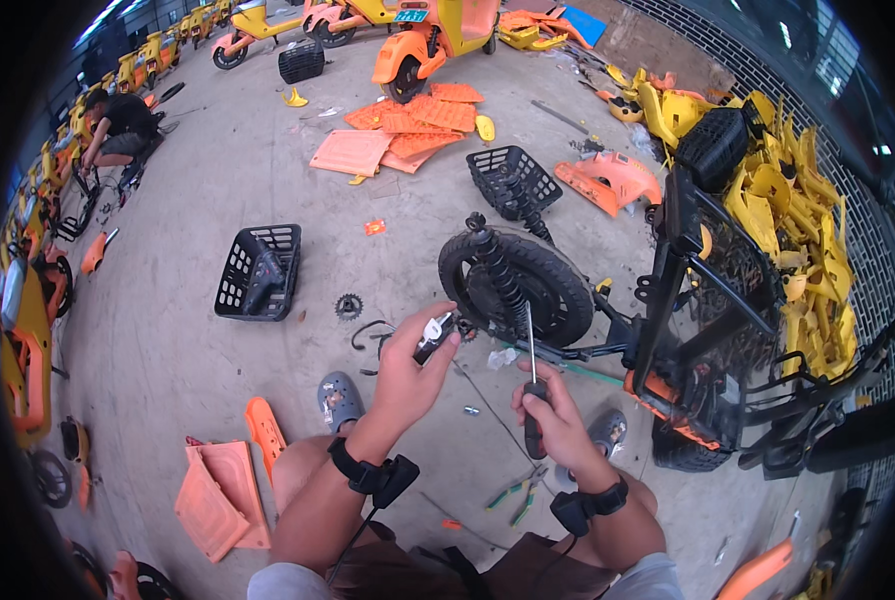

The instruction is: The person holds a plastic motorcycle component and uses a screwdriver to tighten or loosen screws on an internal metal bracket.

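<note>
We judge screwdriving step: left hand (411, 365) gripping part (434, 334), right hand (560, 415) gripping screwdriver (534, 388), wheel (560, 285) beyond; next needs steady aim

Left hand (414, 372), right hand (562, 420), both curled

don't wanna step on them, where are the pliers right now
In the head view, the pliers lie on the floor, low and right of centre, appearing just below the screwdriver in the right hand.
</note>
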Action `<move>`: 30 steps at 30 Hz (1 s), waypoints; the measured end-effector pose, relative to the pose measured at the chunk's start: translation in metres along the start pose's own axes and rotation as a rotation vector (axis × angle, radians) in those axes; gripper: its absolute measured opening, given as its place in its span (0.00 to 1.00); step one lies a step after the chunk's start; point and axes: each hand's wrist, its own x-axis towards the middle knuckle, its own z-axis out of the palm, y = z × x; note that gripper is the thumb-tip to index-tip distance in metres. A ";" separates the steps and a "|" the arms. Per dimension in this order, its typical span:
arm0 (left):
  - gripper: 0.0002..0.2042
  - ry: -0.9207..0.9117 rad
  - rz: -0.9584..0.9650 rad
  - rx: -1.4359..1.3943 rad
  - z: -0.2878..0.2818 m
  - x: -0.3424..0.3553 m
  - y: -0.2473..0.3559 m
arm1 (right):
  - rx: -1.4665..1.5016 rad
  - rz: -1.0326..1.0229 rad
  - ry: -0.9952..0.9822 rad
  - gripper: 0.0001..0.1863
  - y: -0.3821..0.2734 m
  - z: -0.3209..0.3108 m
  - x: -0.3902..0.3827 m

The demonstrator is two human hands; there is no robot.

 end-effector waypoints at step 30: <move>0.15 0.018 0.034 0.166 0.001 0.002 0.009 | -0.661 -0.358 0.231 0.25 -0.026 0.011 -0.007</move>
